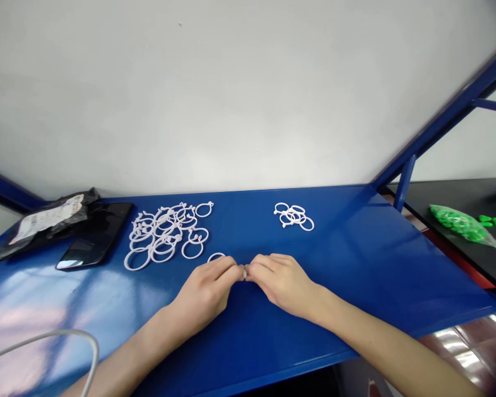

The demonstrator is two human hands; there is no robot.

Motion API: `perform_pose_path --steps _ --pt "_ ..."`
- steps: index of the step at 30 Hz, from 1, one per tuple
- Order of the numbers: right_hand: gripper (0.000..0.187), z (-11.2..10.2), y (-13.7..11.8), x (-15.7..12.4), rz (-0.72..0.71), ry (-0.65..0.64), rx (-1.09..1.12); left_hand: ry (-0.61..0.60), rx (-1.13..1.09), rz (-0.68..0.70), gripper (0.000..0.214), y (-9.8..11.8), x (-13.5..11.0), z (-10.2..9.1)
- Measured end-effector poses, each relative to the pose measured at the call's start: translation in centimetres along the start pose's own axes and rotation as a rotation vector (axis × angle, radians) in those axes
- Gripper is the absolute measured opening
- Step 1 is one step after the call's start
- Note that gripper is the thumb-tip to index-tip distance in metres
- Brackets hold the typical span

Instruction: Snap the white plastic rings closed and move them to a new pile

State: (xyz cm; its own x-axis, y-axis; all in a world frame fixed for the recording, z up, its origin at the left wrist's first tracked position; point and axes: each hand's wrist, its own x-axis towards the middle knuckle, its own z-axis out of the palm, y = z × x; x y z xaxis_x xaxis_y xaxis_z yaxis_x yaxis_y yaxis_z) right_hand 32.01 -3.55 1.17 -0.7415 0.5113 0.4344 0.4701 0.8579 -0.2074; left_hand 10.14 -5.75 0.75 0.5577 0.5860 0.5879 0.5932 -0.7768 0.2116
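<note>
My left hand [209, 286] and my right hand [279, 278] meet fingertip to fingertip at the middle of the blue table [355, 259]. Both have their fingers pinched together on a small white ring [243, 271], which is mostly hidden between them. A single white ring [216, 257] lies just behind my left hand. A large heap of white plastic rings [165, 231] spreads out to the far left. A smaller cluster of white rings [294, 216] lies beyond my right hand.
A black phone [95, 237] and a dark plastic bag [45, 220] lie at the table's left end. A white cable [66, 342] curves across the near left. A bag of green pieces [463, 223] rests on a black table to the right. A blue frame strut [438, 121] rises at the right.
</note>
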Motion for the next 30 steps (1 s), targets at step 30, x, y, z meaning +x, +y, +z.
perform_pose_path --steps 30 --pt "0.022 -1.2 1.3 1.0 0.216 0.066 0.382 -0.245 -0.431 -0.362 0.015 -0.7 1.0 -2.3"
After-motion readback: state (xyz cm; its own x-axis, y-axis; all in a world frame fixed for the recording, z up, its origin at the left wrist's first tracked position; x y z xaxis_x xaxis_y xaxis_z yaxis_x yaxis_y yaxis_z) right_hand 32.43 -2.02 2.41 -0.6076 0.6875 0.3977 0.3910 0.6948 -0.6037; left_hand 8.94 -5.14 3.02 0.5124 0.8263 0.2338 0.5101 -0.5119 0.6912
